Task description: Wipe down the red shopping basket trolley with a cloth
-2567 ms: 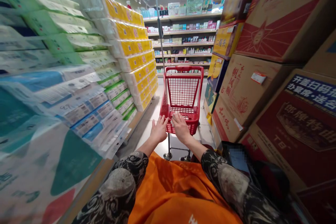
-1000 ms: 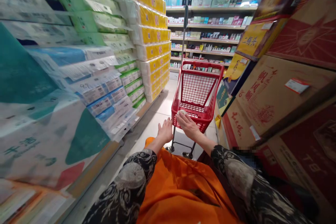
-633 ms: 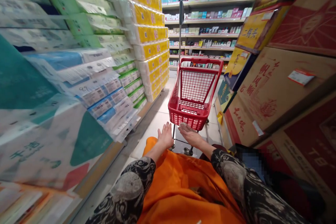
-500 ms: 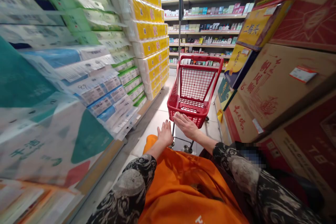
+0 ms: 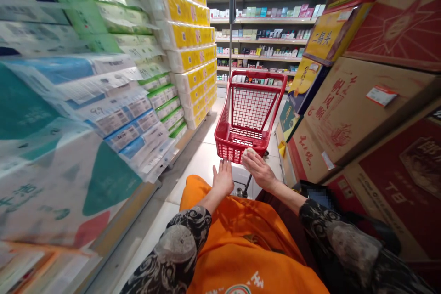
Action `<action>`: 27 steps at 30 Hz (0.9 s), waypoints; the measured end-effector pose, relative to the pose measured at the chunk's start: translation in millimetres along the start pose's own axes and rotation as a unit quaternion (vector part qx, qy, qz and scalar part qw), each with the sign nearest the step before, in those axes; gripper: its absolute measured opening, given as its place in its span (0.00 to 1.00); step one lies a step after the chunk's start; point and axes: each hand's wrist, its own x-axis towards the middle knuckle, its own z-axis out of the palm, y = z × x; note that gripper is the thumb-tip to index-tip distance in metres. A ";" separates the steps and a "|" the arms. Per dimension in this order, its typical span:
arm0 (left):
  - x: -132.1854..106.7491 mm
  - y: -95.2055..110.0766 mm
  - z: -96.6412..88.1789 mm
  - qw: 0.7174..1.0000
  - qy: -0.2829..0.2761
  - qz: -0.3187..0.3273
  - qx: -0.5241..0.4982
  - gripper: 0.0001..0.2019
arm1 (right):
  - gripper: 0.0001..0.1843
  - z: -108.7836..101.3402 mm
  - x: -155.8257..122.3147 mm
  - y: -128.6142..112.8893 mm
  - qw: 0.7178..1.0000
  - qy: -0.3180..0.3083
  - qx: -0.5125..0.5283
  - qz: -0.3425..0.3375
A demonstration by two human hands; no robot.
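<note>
Red plastic mesh cart (image 5: 229,151): probably stiff; grip top bar (image 5: 257,74).
Left hand (image 5: 223,180) spread; right hand (image 5: 260,172) pressed together on crumpled off-white wad (image 5: 250,151) (likely soft).

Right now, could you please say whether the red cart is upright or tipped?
Upright: the red cart stands with its handle uppermost, wheels below.

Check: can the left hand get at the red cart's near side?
Probably yes: the left hand is open right by the red cart, with nothing visible between; the right hand is further right.
</note>
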 end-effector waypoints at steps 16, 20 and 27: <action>5.9 5.9 3.5 1.000 -0.003 0.000 -0.003 0.39 | 0.22 22.4 28.1 -15.2 0.997 -0.029 0.065 0.002; 6.1 -6.0 4.2 0.999 -0.003 -0.035 -0.017 0.39 | 0.23 41.3 43.5 -17.8 0.995 -0.075 0.072 -0.008; 3.8 -35.1 -0.4 0.996 -0.011 -0.076 -0.034 0.38 | 0.21 62.5 35.0 -32.7 0.992 -0.109 0.058 -0.039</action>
